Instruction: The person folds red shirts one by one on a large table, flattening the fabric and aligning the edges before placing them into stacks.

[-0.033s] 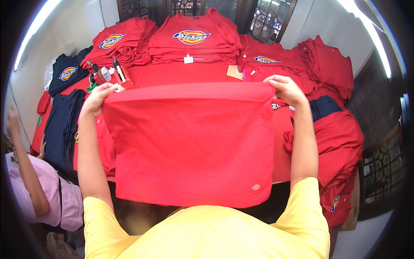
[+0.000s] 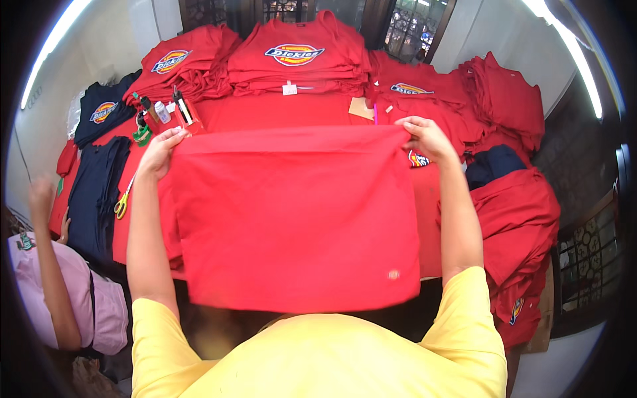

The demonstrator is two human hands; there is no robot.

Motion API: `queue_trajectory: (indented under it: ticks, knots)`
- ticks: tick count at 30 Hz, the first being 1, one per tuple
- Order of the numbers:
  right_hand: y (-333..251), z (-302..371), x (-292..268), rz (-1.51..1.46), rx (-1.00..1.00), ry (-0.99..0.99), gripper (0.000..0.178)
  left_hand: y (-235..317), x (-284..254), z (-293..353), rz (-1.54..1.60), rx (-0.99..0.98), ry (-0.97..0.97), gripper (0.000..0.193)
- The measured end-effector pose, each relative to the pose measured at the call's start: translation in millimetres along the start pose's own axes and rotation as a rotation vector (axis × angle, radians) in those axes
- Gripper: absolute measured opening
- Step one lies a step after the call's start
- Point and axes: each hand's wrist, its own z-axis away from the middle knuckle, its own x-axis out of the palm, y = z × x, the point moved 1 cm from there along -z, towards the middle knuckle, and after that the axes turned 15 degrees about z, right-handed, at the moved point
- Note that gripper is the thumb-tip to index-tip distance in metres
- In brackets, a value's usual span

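A red T-shirt point(image 2: 298, 219) hangs folded over between my two hands, above the front part of the table. At its upper left corner my left hand point(image 2: 162, 151) is closed, pinching the cloth. My right hand point(image 2: 428, 138) grips the opposite upper corner between thumb and fingers. The upper edge runs nearly straight from hand to hand, with a slight sag. Loose cloth falls toward my yellow shirt, and a small round patch point(image 2: 393, 274) sits near its lower right corner. Part of the table behind the garment is hidden.
Red shirt stacks point(image 2: 295, 63) line the far edge, with more red shirts point(image 2: 514, 219) heaped at right. Yellow-handled scissors point(image 2: 121, 205), small bottles point(image 2: 162, 111) and dark folded garments point(image 2: 96, 192) lie at left. A person in pink point(image 2: 70, 285) stands by the left edge.
Both hands have come slightly closer together, and the T-shirt's lower edge has risen a little. More of the scissors shows beside my left forearm. The other person's raised hand has shifted right.
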Motion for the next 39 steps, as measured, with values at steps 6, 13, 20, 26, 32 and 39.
queue_trajectory:
  ticks: [6, 13, 20, 26, 32, 39]
  knots:
    - [-35, 48, 62, 0.246, -0.249, 0.002, 0.028, -93, 13, 38, -0.557, -0.185, 0.02, 0.064]
    - [-149, 216, 113, -0.409, -1.076, -0.439, 0.017, -160, 26, 144, -1.021, -0.119, 0.098, 0.061]
    - [-165, 254, 142, -0.729, -0.903, -0.295, 0.014, -184, -6, 162, -0.942, -0.157, 0.254, 0.051]
    - [-161, 249, 124, -0.685, -0.922, -0.384, 0.016, -177, -7, 154, -1.086, -0.197, 0.108, 0.037]
    - [-160, 237, 130, -0.609, -0.881, -0.397, 0.02, -191, -37, 177, -0.611, -0.335, 0.078, 0.038]
    - [-155, 231, 99, -0.258, -0.942, -0.408, 0.026, -153, -5, 198, -0.393, -0.358, 0.044, 0.051]
